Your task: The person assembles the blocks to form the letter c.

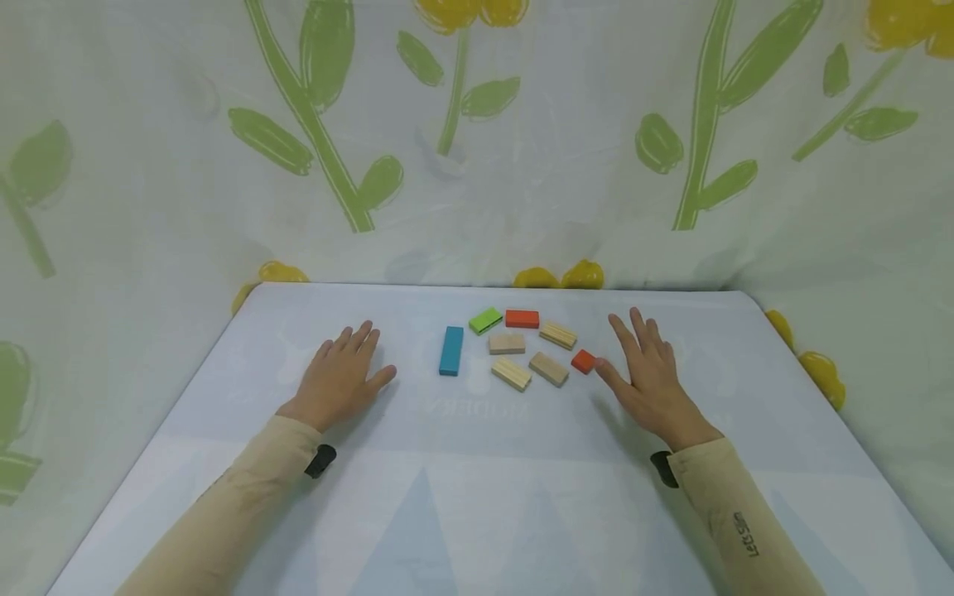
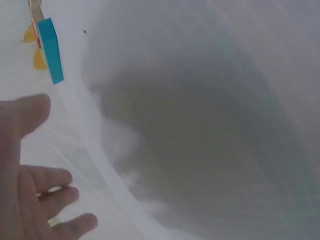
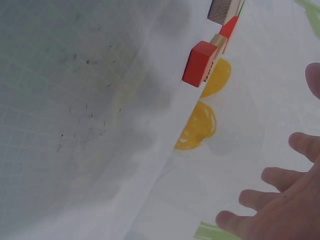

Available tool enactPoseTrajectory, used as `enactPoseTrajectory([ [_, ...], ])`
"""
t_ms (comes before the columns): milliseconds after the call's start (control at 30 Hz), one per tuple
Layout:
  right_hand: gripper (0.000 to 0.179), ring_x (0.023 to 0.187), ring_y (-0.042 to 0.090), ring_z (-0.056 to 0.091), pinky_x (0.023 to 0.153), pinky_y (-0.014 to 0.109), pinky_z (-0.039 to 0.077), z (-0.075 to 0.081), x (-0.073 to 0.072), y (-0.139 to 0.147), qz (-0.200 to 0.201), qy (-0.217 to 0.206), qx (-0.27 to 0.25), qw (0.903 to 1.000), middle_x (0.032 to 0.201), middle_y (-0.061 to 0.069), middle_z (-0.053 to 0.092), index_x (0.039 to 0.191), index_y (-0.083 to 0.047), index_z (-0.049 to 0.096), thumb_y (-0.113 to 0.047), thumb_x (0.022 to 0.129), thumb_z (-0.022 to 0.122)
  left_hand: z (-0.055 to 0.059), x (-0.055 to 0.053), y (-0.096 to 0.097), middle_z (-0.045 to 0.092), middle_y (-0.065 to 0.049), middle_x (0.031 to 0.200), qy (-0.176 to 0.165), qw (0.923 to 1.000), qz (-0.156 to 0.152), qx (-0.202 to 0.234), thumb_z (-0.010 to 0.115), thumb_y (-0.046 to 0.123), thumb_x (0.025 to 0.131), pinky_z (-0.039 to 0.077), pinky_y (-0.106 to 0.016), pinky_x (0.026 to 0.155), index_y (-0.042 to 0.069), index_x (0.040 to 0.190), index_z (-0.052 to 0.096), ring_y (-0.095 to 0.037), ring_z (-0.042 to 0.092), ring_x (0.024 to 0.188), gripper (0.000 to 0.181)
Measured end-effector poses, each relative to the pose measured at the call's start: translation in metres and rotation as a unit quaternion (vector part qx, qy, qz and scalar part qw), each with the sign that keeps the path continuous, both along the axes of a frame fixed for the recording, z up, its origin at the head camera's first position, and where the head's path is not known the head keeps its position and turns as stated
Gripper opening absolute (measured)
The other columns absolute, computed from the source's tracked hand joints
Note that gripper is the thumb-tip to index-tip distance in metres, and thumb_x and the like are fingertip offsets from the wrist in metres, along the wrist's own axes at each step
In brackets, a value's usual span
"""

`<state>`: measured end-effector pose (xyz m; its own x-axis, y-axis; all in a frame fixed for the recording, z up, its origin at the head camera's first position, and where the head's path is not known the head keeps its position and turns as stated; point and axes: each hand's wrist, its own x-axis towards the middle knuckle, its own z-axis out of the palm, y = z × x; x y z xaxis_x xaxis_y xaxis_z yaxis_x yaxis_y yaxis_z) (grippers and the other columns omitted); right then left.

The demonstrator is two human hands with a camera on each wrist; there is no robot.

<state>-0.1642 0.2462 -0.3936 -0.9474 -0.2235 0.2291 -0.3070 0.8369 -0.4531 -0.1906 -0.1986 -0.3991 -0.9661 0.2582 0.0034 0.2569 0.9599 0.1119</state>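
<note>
Several small blocks form a loose group on the white table. The long blue block [image 1: 450, 351] lies leftmost, nearest my left hand [image 1: 341, 376], which is spread and holds nothing. A short red block [image 1: 584, 361] lies at the right of the group, close by the thumb of my right hand [image 1: 647, 377]; whether they touch I cannot tell. That hand's fingers are spread too, with nothing held. Between these blocks are a green block [image 1: 486, 320], a longer red block [image 1: 522, 319] and several wooden blocks [image 1: 507, 344], some with grooved tops. The left wrist view shows the blue block [image 2: 51, 51] beyond the thumb.
The table [image 1: 477, 513] has a pale covering with faint blue triangle shapes. Behind and beside it hangs a white curtain [image 1: 566, 165] printed with green leaves and yellow flowers. Dark straps [image 1: 320, 461] show under both sleeves.
</note>
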Motion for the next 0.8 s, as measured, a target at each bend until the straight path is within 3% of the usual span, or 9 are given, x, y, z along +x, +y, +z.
enactPoseTrajectory([
  [200, 0.074, 0.152, 0.048, -0.003, 0.114, 0.072, 0.003, -0.003, -0.001, -0.001, 0.029, 0.029, -0.016, 0.999, 0.167, 0.023, 0.004, 0.163, -0.014, 0.018, -0.036, 0.104, 0.057, -0.004, -0.008, 0.002, 0.025, -0.021, 0.164, -0.01, 0.9979, -0.053, 0.037, 0.057, 0.044, 0.102, 0.017, -0.061, 0.12, -0.002, 0.157, 0.029, -0.045, 0.02, 0.15, 0.078],
  [467, 0.076, 0.153, 0.044, -0.002, 0.117, 0.068, 0.004, 0.0, -0.002, -0.004, 0.048, 0.034, -0.016, 0.9981, 0.169, 0.018, 0.005, 0.163, -0.017, 0.018, -0.029, 0.102, 0.061, 0.004, -0.034, 0.018, 0.03, -0.016, 0.163, -0.018, 0.9907, -0.129, 0.041, 0.062, 0.049, 0.099, 0.018, -0.056, 0.121, 0.002, 0.158, 0.031, -0.039, 0.022, 0.151, 0.082],
  [600, 0.078, 0.153, 0.042, -0.003, 0.118, 0.068, 0.004, 0.0, -0.003, -0.006, 0.049, 0.021, -0.014, 0.9985, 0.169, 0.014, 0.003, 0.164, -0.019, 0.016, -0.03, 0.102, 0.062, 0.008, -0.047, 0.031, 0.031, -0.014, 0.163, -0.044, 0.9872, -0.147, 0.043, 0.062, 0.052, 0.098, 0.019, -0.054, 0.122, 0.004, 0.159, 0.03, -0.037, 0.023, 0.151, 0.084],
  [800, 0.076, 0.151, 0.051, 0.001, 0.115, 0.071, 0.008, -0.002, -0.005, -0.009, 0.066, 0.024, -0.014, 0.9974, 0.168, 0.02, 0.006, 0.163, -0.013, 0.019, -0.028, 0.102, 0.062, 0.007, -0.066, 0.047, 0.032, -0.013, 0.163, -0.093, 0.98, -0.163, 0.066, 0.069, 0.053, 0.093, 0.023, -0.053, 0.121, 0.006, 0.159, 0.031, -0.035, 0.026, 0.15, 0.09],
])
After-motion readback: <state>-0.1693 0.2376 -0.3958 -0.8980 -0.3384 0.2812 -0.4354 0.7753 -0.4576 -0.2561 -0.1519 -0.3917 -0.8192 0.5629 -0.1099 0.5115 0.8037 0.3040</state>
